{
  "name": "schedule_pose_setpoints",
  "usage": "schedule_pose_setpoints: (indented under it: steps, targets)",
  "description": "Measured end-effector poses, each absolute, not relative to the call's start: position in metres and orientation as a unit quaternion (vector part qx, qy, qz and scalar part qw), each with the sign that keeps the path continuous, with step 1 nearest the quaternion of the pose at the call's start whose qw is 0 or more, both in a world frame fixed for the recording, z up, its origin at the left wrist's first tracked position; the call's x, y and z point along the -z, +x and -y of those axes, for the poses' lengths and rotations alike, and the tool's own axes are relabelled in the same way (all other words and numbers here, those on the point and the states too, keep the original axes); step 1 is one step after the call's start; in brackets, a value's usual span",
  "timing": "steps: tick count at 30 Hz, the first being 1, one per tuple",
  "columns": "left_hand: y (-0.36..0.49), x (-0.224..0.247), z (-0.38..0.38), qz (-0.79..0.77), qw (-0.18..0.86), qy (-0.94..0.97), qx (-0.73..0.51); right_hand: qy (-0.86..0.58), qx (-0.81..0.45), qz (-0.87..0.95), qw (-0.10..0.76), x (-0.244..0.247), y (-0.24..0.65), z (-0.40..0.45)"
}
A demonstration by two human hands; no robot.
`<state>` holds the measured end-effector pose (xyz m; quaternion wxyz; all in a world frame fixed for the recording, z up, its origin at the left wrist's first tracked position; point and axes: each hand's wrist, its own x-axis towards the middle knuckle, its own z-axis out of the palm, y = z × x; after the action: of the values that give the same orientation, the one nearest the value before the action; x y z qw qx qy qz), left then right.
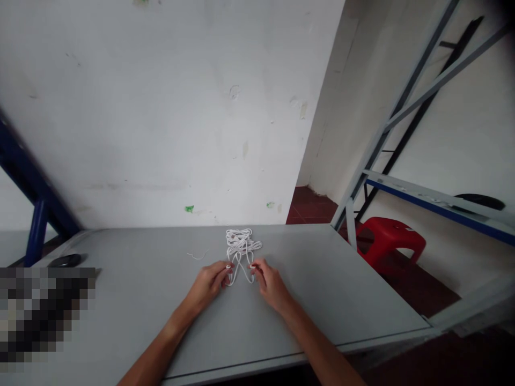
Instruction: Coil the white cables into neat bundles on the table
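Note:
A white cord (241,242) lies in a loose bundle of loops on the grey table, with strands running toward me. My left hand (213,279) pinches one part of the cord at the left of these strands. On the right, my right hand (269,277) pinches another part of it. Between both hands the strands cross and hang in small loops. Whether the pinched parts are the cord's ends is too small to tell. A short thin white thread (197,255) lies left of the bundle, apart from my hands.
The grey table (330,300) meets a white wall (181,118) at its back. A black computer mouse (65,261) sits at the left, near a blurred-out area. Blue metal posts (38,187) stand left. Beyond the right edge are a red plastic stool (390,236) and a metal frame (386,126).

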<state>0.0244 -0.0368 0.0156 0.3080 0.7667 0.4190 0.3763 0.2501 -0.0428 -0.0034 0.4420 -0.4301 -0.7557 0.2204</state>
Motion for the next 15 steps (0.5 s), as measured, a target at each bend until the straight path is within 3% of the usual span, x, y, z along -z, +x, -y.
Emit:
schedule_pose_setpoints:
  steps: [11, 15]
  targets:
    - [0.0263, -0.0224, 0.0407, -0.438, 0.308, 0.756, -0.376, -0.43, -0.26, 0.739, 0.449, 0.0012, 0.2487, 0.0434]
    - [0.0258, -0.0241, 0.039, -0.45, 0.402, 0.707, -0.369, -0.418, -0.346, 0.693, 0.475, 0.0011, 0.2474, 0.0409]
